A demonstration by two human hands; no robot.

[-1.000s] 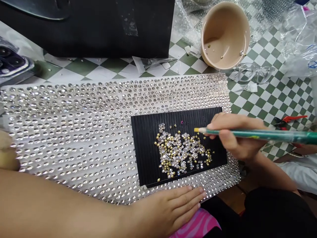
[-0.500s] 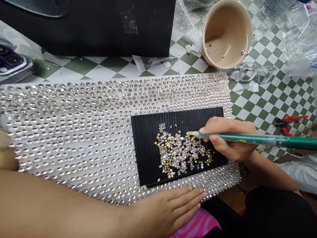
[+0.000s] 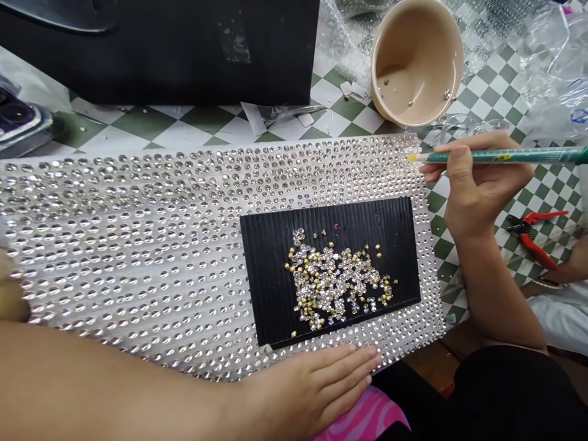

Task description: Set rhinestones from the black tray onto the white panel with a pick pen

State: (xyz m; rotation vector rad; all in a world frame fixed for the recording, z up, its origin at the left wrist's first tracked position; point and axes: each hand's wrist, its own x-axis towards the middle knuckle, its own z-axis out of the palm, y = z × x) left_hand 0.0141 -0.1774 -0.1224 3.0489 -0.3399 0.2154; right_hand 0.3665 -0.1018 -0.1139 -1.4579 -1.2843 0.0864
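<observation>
My right hand (image 3: 482, 177) grips a green pencil-like tool (image 3: 496, 157), its yellow tip over the upper right corner of a sheet covered in rows of rhinestones (image 3: 138, 263). On the sheet's right half lies a black ribbed tray (image 3: 390, 226) with a heap of loose clear and gold-backed stones (image 3: 331, 282). Below the tray, my left hand (image 3: 316, 386) rests flat at the sheet's lower edge, fingers extended and holding nothing.
A beige cup (image 3: 416, 61) with a few stones inside stands at the upper right, beside clear plastic wrapping (image 3: 551, 79). A black box (image 3: 160, 55) stands at the back. Red-handled cutters (image 3: 535, 236) lie at the right, near another person's arm (image 3: 574, 263).
My right hand has moved up and to the right with the tool, from the heap on the tray to the sheet's upper right corner. My left hand has stayed in place.
</observation>
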